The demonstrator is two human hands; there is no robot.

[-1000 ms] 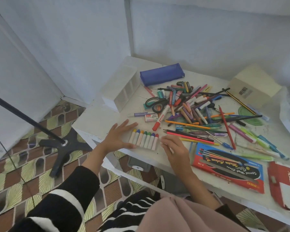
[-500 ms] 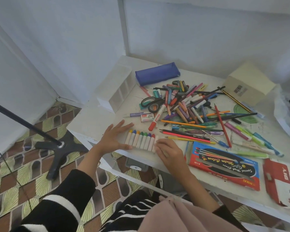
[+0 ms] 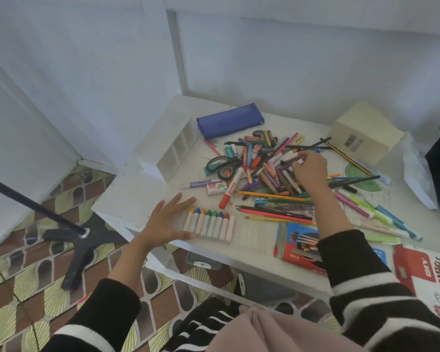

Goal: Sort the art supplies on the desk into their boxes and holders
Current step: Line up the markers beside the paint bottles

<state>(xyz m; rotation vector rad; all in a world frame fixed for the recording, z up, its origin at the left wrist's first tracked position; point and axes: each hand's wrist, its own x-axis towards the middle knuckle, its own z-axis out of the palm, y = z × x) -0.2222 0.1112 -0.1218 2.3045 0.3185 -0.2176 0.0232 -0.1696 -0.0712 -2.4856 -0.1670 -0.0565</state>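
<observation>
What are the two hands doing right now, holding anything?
Left hand: open, flat beside the row of oil pastels, holding nothing.
Right hand: fingers curled into the pile; grip cannot be told.

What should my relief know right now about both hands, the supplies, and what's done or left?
Left hand: open, flat on the white desk, beside the row of seven paper-wrapped oil pastels.
Right hand: reaching into the mixed pile of pens and pastels; grip unclear.
Done: seven pastels lined up in the clear tray.
Left: the pile, black-handled scissors, loose pencils. Blue zip pencil case and white compartment holder await filling.
</observation>
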